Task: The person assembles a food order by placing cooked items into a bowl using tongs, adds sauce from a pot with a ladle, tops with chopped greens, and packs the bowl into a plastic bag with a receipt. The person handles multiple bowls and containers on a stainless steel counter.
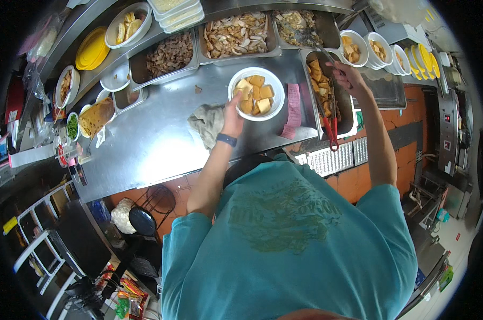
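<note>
My left hand grips a white round bowl by its near left rim, thumb over the edge. In the bowl lie several pale golden-brown chunks. My right hand is closed on the handle of a long metal serving utensil, whose far end reaches into the steel tray of chopped pale food at the back. Its working end is too small to make out. Below that hand, red-handled tongs rest in a deep pan of browned chunks.
A grey cloth and pink paper slips lie on the steel counter. Trays of sliced meat and sliced pale food line the back. Filled white bowls and yellow lids stand at the right.
</note>
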Tool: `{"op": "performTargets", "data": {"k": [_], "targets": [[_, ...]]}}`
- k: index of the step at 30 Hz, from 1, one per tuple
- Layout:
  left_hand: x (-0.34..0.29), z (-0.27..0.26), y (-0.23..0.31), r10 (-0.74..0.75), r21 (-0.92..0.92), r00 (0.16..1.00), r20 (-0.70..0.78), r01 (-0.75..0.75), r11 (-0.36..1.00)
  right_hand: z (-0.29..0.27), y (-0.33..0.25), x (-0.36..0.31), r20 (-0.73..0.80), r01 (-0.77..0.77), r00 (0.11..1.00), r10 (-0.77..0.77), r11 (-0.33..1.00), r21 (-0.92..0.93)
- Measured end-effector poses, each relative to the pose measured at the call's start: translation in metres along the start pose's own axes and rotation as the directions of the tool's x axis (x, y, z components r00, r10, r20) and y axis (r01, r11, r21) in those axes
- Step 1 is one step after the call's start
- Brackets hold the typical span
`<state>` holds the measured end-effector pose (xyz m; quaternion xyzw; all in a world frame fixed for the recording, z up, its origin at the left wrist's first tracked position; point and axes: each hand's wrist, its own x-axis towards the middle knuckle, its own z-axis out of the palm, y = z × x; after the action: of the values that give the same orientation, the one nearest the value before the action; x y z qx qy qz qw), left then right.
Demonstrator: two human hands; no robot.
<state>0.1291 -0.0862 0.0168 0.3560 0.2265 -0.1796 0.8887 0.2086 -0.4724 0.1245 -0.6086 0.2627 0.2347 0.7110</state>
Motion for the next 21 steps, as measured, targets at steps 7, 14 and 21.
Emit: {"op": "performTargets", "data": {"k": [7, 14, 21], "targets": [[0.041, 0.042, -0.013, -0.037, -0.091, 0.997, 0.069, 0.043, 0.995, -0.034, 0.02, -0.06, 0.007, 0.167, 0.986, -0.169, 0.967, -0.194], [0.06, 0.057, -0.026, -0.05, -0.014, 0.995, 0.09, 0.052, 0.999, -0.025, 0.05, -0.159, -0.045, 0.153, 0.983, -0.177, 0.931, -0.331], [0.026, 0.054, -0.039, -0.069, -0.164, 0.993, 0.095, 0.084, 0.983, 0.057, 0.105, -0.209, -0.003, 0.206, 0.883, -0.47, 0.392, -0.896]]}}
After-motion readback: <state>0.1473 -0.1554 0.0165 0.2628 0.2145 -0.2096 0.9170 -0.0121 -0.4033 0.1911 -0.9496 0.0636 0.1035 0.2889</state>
